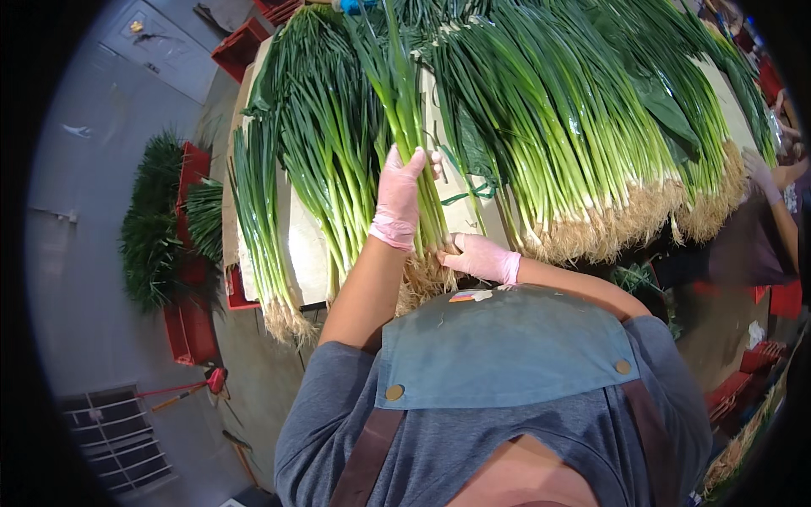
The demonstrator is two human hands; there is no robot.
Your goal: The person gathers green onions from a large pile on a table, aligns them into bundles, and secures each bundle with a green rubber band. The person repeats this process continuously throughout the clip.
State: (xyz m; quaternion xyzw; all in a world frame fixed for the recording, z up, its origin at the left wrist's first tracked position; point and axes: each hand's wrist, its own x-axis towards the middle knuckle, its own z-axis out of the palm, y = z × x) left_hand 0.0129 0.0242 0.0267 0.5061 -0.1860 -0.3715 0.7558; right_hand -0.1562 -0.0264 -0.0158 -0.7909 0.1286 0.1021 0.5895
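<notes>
Both hands wear pink gloves. My left hand [400, 201] is wrapped around the stalks of a bunch of green onions [405, 120], leaves pointing away from me. At the bunch's lower end, the fingers of my right hand [481, 258] grip the stalks just above the pale roots [421, 282]. To the right lies a wide row of green onions [564, 146] with shaggy roots towards me. More green onions [323, 158] spread out on the left, beside a narrow group [258, 215] at the table's left side. A green tie [469, 194] lies between the piles.
The pale tabletop [305, 253] shows between the piles. Red crates [190, 329] with greens stand on the floor at left. A co-worker's gloved hand [760, 174] is at the right end of the table. A red dustpan [217, 380] lies near the barred window [117, 440].
</notes>
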